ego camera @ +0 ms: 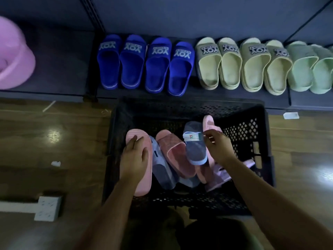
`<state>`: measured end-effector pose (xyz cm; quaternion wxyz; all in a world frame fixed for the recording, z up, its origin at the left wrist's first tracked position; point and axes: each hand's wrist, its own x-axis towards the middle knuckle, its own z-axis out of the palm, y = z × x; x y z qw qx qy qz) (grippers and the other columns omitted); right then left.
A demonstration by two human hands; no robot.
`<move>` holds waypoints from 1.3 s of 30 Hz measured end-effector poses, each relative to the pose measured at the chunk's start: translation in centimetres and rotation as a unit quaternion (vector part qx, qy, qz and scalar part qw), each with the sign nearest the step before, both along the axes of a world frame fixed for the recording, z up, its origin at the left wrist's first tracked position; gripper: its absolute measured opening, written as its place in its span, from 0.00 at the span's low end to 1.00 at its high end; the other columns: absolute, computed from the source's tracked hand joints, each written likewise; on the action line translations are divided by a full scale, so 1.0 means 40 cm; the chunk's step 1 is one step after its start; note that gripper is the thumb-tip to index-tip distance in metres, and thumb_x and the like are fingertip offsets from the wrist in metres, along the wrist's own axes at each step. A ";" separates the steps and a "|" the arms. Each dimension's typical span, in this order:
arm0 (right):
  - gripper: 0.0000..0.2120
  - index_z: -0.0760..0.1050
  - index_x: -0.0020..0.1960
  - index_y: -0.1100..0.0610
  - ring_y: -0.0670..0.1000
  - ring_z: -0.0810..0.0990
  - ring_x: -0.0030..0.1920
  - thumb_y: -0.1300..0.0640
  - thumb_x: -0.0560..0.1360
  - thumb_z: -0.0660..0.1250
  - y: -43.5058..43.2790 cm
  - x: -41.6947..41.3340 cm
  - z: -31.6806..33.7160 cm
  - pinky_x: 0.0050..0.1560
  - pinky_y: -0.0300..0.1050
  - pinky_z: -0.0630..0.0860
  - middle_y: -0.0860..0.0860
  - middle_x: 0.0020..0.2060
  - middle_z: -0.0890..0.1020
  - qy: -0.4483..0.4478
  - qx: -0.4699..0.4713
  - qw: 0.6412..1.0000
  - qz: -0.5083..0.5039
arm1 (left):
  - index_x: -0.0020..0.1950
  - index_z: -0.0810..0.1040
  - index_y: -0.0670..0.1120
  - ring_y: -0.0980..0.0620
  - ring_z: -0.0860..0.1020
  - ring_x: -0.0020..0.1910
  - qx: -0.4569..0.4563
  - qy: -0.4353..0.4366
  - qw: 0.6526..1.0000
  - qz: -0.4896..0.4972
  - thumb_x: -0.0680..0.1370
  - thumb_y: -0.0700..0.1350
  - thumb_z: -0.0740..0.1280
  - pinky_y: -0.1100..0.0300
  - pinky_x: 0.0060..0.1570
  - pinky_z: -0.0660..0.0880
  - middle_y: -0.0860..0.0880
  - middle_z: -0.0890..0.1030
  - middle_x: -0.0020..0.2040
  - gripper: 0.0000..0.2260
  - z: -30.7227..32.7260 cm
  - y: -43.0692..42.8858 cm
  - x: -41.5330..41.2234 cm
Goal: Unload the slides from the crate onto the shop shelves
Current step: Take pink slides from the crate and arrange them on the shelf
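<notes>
Pinching done by R hand on upright pink slide; L hand laid flat on left pink slide. Risk: thin pinch slipped, slide dropped.

The room was dim. A glossy wooden floor caught two pale glints of light, one at 9 o'clock and one out toward 4 o'clock. At 12 o'clock ran a low dark shelf, backed by a dark panel and split by a slotted upright. A pink plastic tub, blurred, sat on it at 10 o'clock. At 8 o'clock a white power strip lay on the floor, its white cord running left. A crumpled white scrap lay near 9 o'clock, and a white tag at 3 o'clock.
</notes>
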<state>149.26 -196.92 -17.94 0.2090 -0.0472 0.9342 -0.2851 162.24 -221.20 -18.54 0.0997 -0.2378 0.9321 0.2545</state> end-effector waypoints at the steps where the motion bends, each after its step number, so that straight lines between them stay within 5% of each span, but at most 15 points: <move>1: 0.09 0.79 0.55 0.62 0.58 0.81 0.48 0.63 0.77 0.65 -0.005 -0.005 -0.033 0.44 0.40 0.69 0.59 0.49 0.83 0.002 -0.009 1.000 0.002 | 0.70 0.71 0.41 0.40 0.70 0.68 0.002 0.007 1.000 0.007 0.79 0.42 0.62 0.48 0.65 0.68 0.40 0.70 0.71 0.19 -0.032 -0.002 -0.006; 7: 0.12 0.78 0.59 0.61 0.53 0.80 0.47 0.62 0.77 0.64 -0.032 -0.033 -0.177 0.43 0.39 0.68 0.55 0.50 0.83 0.031 -0.053 0.997 0.051 | 0.69 0.72 0.41 0.39 0.68 0.69 -0.088 0.056 0.994 0.015 0.78 0.43 0.64 0.47 0.67 0.66 0.39 0.70 0.70 0.19 -0.162 -0.020 -0.030; 13: 0.12 0.77 0.60 0.56 0.46 0.77 0.43 0.60 0.78 0.62 -0.044 -0.040 -0.248 0.42 0.35 0.71 0.51 0.49 0.81 0.045 -0.113 0.989 0.080 | 0.74 0.64 0.42 0.40 0.63 0.70 -0.180 -0.029 0.983 0.006 0.78 0.49 0.63 0.48 0.67 0.64 0.41 0.65 0.73 0.26 -0.203 -0.023 -0.048; 17: 0.11 0.77 0.59 0.56 0.41 0.77 0.40 0.59 0.79 0.62 -0.050 -0.014 -0.250 0.39 0.26 0.69 0.49 0.46 0.81 0.045 -0.139 0.986 0.075 | 0.70 0.68 0.39 0.39 0.68 0.64 -0.182 -0.021 0.983 0.002 0.78 0.49 0.63 0.47 0.60 0.70 0.39 0.70 0.66 0.23 -0.176 -0.023 -0.039; 20: 0.10 0.78 0.58 0.56 0.46 0.79 0.43 0.59 0.79 0.63 -0.042 0.017 -0.237 0.44 0.33 0.74 0.50 0.46 0.83 0.038 -0.157 0.985 0.065 | 0.65 0.72 0.38 0.38 0.70 0.60 -0.194 -0.026 0.981 0.010 0.78 0.47 0.63 0.46 0.54 0.73 0.37 0.72 0.61 0.19 -0.151 -0.023 -0.011; 24: 0.09 0.79 0.57 0.56 0.54 0.81 0.47 0.58 0.79 0.63 -0.029 0.069 -0.227 0.50 0.44 0.74 0.56 0.46 0.84 0.017 -0.167 0.983 0.069 | 0.73 0.62 0.41 0.36 0.67 0.63 -0.144 -0.102 0.984 0.035 0.78 0.46 0.64 0.48 0.58 0.71 0.37 0.61 0.69 0.25 -0.131 0.030 0.026; 27: 0.09 0.79 0.57 0.55 0.54 0.81 0.47 0.58 0.79 0.63 -0.018 0.086 -0.235 0.49 0.43 0.74 0.55 0.47 0.84 0.004 -0.172 0.980 0.099 | 0.77 0.51 0.44 0.34 0.67 0.62 -0.080 -0.119 0.988 0.063 0.78 0.45 0.66 0.48 0.59 0.70 0.38 0.52 0.73 0.33 -0.139 0.041 0.033; 30: 0.09 0.78 0.57 0.54 0.49 0.80 0.45 0.59 0.79 0.63 -0.006 0.083 -0.238 0.45 0.33 0.73 0.50 0.45 0.83 0.002 -0.189 0.977 0.095 | 0.78 0.46 0.41 0.34 0.70 0.63 -0.052 -0.076 0.990 0.103 0.76 0.47 0.69 0.46 0.61 0.70 0.34 0.63 0.70 0.40 -0.151 0.014 0.031; 34: 0.06 0.78 0.53 0.50 0.48 0.81 0.43 0.58 0.78 0.64 0.011 0.072 -0.247 0.47 0.41 0.74 0.42 0.40 0.81 -0.004 -0.215 0.975 0.051 | 0.77 0.46 0.35 0.34 0.68 0.65 -0.047 -0.091 0.988 0.113 0.74 0.53 0.70 0.48 0.64 0.67 0.32 0.67 0.68 0.44 -0.145 0.016 0.036; 39: 0.06 0.78 0.52 0.51 0.50 0.81 0.43 0.59 0.79 0.64 -0.008 0.084 -0.252 0.48 0.44 0.76 0.49 0.41 0.83 -0.017 -0.231 0.971 0.054 | 0.76 0.57 0.42 0.39 0.61 0.70 -0.006 -0.038 0.992 0.119 0.74 0.55 0.70 0.53 0.66 0.62 0.35 0.64 0.70 0.37 -0.120 0.024 0.033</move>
